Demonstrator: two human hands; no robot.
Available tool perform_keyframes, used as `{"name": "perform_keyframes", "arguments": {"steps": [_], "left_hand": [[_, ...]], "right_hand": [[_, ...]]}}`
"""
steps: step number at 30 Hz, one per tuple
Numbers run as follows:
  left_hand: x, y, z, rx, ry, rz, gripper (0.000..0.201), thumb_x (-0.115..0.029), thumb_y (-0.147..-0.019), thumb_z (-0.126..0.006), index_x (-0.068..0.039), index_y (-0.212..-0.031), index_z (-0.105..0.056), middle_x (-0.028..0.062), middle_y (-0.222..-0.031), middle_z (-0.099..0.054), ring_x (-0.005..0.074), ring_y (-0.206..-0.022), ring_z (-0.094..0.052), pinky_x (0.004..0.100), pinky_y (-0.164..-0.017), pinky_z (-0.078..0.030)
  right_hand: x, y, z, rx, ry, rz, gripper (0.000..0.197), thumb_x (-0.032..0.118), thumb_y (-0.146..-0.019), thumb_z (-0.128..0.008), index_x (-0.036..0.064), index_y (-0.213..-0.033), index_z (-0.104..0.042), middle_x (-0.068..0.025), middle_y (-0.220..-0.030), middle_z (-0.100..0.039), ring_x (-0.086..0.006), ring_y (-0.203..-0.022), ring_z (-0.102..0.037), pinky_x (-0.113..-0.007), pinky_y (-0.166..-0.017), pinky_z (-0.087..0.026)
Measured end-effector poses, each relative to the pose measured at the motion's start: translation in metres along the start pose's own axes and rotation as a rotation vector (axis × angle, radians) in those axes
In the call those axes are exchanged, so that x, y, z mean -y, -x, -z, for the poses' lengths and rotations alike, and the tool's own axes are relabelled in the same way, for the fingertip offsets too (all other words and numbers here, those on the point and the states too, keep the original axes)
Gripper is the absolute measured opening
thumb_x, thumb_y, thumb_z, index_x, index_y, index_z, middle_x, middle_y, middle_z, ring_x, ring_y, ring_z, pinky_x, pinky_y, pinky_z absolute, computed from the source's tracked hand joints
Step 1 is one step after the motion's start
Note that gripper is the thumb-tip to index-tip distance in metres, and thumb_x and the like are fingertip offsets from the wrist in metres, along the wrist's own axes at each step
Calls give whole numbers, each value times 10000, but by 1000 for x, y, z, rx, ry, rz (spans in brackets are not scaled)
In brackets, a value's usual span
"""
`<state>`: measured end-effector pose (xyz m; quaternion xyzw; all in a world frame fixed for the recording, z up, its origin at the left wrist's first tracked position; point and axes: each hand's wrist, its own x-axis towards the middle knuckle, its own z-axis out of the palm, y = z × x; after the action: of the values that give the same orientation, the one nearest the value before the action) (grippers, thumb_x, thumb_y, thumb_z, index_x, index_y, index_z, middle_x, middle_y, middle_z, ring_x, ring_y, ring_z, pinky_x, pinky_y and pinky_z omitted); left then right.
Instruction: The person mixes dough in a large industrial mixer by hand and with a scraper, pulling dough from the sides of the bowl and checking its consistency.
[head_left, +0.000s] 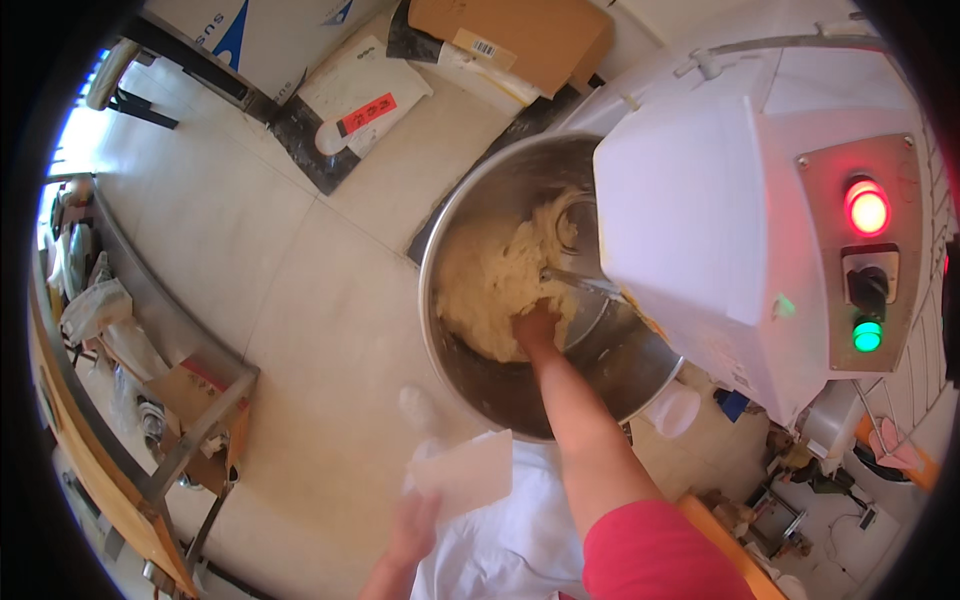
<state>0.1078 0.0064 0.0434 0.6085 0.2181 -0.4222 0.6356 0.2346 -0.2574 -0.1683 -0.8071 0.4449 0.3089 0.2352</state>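
Note:
In the steel mixing bowl [428, 325] lies a large, rough mass of pale yellow dough [485, 285]. My right hand [537, 326] reaches down into the bowl and presses into the dough, its fingers curled and partly sunk in it. Just beyond that hand, a metal mixing arm [582, 281] slopes from the white mixer head [690, 220] into the dough. Outside the bowl, low in front of me, my left hand [413, 522] grips a flat, cream-coloured rectangular dough scraper [470, 473] by its edge.
On the mixer's control panel [868, 240], a red light and a green light glow around a black knob. A cardboard box [515, 35] stands behind the bowl. At the left is a metal-framed table [190, 455] with bags and a carton. A white container [673, 410] sits right of the bowl.

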Motion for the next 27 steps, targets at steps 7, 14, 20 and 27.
{"name": "perform_keyframes", "arguments": {"steps": [7, 14, 20, 27], "left_hand": [[-13, -3, -11, -43, 17, -3, 271, -170, -851, -374, 27, -1001, -484, 73, -953, -540, 125, -888, -487, 252, -793, -363], [-8, -2, -11, -133, -22, -34, 276, -194, -851, -383, 22, -979, -497, 61, -916, -550, 112, -848, -495, 241, -765, -373], [-38, -19, -26, -239, -70, 8, 303, -219, -832, -367, 31, -938, -500, 155, -905, -533, 229, -844, -495, 318, -747, -371], [-51, -64, -53, -99, 60, -62, 290, -224, -839, -361, 39, -912, -461, 143, -842, -525, 213, -742, -535, 304, -639, -451]], "right_hand": [[-25, -3, -4, 69, -272, 363, 638, 239, -630, -647, 10, -1153, -361, -163, -1102, -453, -317, -1021, -423, -334, -780, -392], [-10, 79, 46, -46, -56, 661, 621, 147, -664, -592, 10, -1179, -272, -199, -1191, -323, -350, -1025, -390, -385, -858, -333], [-10, 159, 123, 97, 110, 1068, 535, 51, -653, -488, 12, -1159, -320, -184, -1180, -343, -321, -1079, -342, -389, -909, -279], [5, 207, 127, -16, 305, 1357, 438, 47, -648, -458, 40, -1084, -421, -148, -1135, -413, -302, -1029, -416, -380, -837, -354]]}}
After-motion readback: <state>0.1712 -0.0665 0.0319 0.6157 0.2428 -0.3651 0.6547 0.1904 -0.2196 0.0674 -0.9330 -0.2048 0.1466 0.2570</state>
